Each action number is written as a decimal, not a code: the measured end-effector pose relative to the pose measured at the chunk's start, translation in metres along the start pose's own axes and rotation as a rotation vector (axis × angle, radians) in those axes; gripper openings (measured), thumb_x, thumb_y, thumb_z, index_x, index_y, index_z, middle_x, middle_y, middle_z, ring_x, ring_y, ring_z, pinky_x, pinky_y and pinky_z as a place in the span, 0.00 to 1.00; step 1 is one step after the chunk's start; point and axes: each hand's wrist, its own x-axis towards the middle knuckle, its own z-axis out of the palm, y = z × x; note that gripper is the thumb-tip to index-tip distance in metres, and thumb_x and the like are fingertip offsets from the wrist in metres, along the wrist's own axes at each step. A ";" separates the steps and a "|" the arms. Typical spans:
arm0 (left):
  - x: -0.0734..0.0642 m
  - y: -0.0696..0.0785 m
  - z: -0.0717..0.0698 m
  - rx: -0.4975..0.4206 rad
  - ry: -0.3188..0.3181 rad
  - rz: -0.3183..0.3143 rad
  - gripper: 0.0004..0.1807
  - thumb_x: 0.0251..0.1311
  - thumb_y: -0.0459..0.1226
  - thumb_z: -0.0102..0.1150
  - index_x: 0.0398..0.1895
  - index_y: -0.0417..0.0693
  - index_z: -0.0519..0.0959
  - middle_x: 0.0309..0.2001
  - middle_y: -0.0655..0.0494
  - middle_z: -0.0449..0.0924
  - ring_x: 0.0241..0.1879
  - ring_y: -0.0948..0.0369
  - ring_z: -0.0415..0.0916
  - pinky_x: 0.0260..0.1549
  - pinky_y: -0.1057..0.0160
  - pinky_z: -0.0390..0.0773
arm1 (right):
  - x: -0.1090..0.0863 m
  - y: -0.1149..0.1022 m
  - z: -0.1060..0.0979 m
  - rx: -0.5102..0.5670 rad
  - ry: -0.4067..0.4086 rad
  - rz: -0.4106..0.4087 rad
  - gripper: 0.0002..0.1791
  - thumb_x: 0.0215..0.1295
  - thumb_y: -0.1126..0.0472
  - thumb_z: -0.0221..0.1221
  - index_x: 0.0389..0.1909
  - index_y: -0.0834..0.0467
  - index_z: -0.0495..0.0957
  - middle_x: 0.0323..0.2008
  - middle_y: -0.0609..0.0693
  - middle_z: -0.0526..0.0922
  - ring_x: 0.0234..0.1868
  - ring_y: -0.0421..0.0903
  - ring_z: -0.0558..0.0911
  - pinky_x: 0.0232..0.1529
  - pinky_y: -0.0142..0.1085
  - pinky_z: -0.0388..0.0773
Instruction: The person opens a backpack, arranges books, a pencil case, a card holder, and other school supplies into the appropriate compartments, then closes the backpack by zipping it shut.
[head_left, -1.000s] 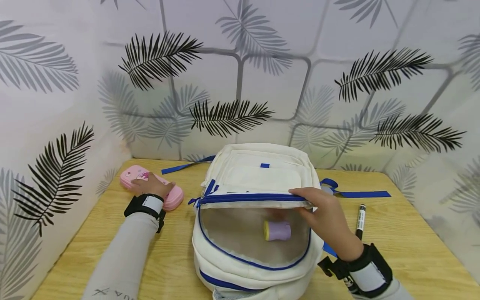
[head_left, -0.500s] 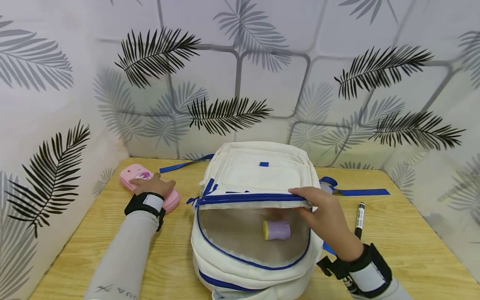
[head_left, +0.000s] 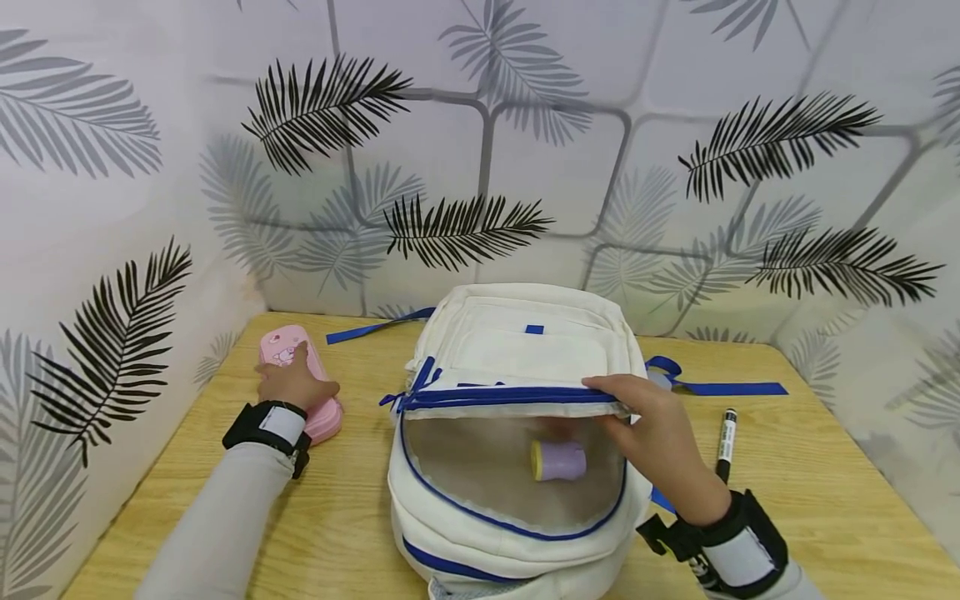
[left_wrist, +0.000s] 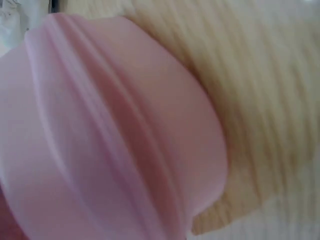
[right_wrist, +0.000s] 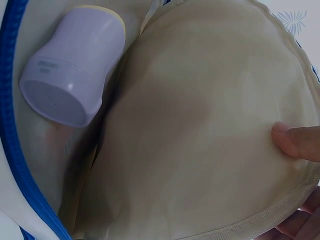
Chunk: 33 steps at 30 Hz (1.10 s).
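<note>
Head view: the table point(head_left: 352, 508) carries all items. The bag point(head_left: 480, 542) lies midway between the table's left and right edges, its top end toward the far edge, its compartment open toward you. The flap point(right_wrist: 210, 115) is raised. The case point(head_left: 324, 421) lies near the left edge, toward the far left corner, outside the bag. Change: half a second ago the case lay diagonally; it has turned, and its long axis now points more nearly at the far edge. Judged effect: your left hand point(head_left: 292, 383) controls the case's direction, while the compartment remains accessible. That hand grips the case across its width; the left wrist view does not show the fingers clearly. Your right hand point(head_left: 651, 423), well apart from the left, pinches the flap, thumb on the lining. The bottle point(head_left: 559, 461) lies sideways inside the bag, unmoved. The marker point(head_left: 726, 446) lies between the bag and the right edge.
</note>
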 end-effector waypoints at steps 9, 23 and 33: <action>-0.008 -0.015 -0.004 0.010 -0.005 0.028 0.51 0.45 0.50 0.59 0.65 0.34 0.45 0.51 0.21 0.59 0.49 0.33 0.61 0.43 0.40 0.67 | 0.000 0.001 0.001 0.004 0.015 -0.008 0.23 0.35 0.78 0.66 0.37 0.61 0.80 0.37 0.56 0.83 0.39 0.51 0.81 0.37 0.43 0.78; -0.045 -0.012 -0.027 0.022 0.071 0.283 0.53 0.44 0.48 0.60 0.65 0.29 0.43 0.48 0.24 0.64 0.41 0.40 0.68 0.38 0.46 0.70 | 0.000 0.002 0.003 -0.001 0.008 -0.003 0.23 0.36 0.78 0.66 0.38 0.60 0.80 0.37 0.56 0.83 0.40 0.52 0.81 0.37 0.43 0.78; -0.104 0.012 -0.060 -0.052 0.107 0.514 0.48 0.43 0.42 0.63 0.65 0.31 0.49 0.54 0.31 0.64 0.46 0.45 0.67 0.44 0.45 0.69 | 0.002 0.001 0.003 -0.004 0.024 -0.005 0.22 0.36 0.78 0.66 0.37 0.61 0.80 0.36 0.56 0.82 0.39 0.53 0.81 0.37 0.44 0.77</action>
